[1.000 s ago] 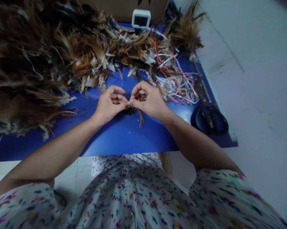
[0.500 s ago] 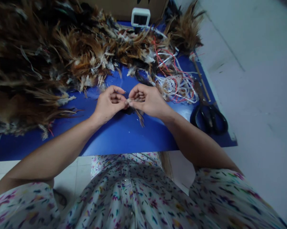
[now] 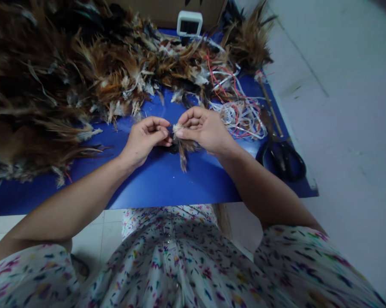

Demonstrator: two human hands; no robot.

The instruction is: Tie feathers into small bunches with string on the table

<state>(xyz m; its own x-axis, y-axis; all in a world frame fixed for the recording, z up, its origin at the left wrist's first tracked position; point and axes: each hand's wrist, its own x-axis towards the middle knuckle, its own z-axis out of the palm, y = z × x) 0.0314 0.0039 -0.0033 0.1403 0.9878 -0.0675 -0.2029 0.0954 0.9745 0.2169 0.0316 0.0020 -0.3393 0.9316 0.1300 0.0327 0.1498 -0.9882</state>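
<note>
The small feather bunch [image 3: 185, 147] is in your right grip [image 3: 209, 132]: thumb and forefinger pinch its pale, fluffy end, and the brown feathers hang toward you over the worktop [image 3: 180, 188]. Whether they touch the surface, you can't tell from here. Your left grip [image 3: 144, 139] is just to the left of the bunch, thumb laid against curled fingers; whether a strand is caught in there is too small to make out. A dark scrap [image 3: 172, 149] shows under those fingertips, perhaps a loose feather.

You seem to be at close fingertip work on the pale end, your right side steadying the bunch. Your next move would call for a firm pinch there, so nothing splays, and small, exact motions from your left.

Just beyond your right grip, to its right, lies a tangle of white and red cords [image 3: 241, 119]. Farther right are black-handled scissors [image 3: 283, 158], with a thin stick [image 3: 271, 107] beyond their handles. Ahead of both grips spreads a broad heap of brown and black feathers [image 3: 116, 72]; more feathers [image 3: 26, 145] lie well left of your left grip. Past the heap stands a white-framed device [image 3: 189, 24].
</note>
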